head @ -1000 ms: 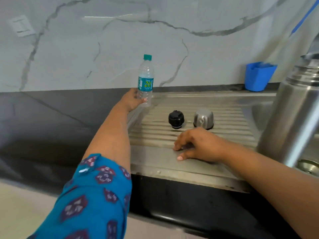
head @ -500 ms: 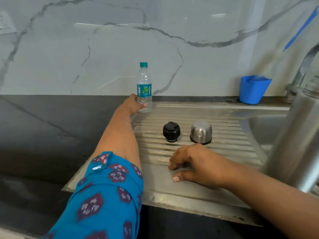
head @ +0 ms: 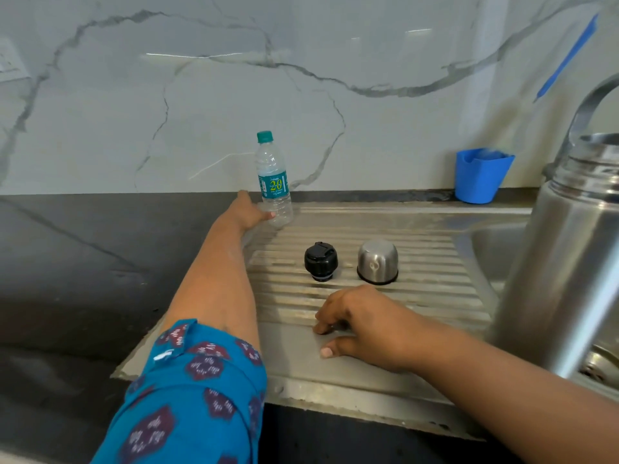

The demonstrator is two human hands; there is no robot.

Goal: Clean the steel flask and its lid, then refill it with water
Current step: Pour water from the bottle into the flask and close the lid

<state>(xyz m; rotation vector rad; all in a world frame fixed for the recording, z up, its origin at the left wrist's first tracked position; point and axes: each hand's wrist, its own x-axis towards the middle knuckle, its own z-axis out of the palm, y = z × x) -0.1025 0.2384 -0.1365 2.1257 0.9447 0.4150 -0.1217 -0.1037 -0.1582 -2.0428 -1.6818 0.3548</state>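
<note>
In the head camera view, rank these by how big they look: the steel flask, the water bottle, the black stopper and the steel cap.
1. steel flask, largest, though nearest the camera
2. water bottle
3. steel cap
4. black stopper
The cap and stopper look close in size.

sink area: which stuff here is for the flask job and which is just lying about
For the job: flask, black stopper, steel cap, water bottle gripped by the left hand, tap.
Lying about: blue cup.
</note>
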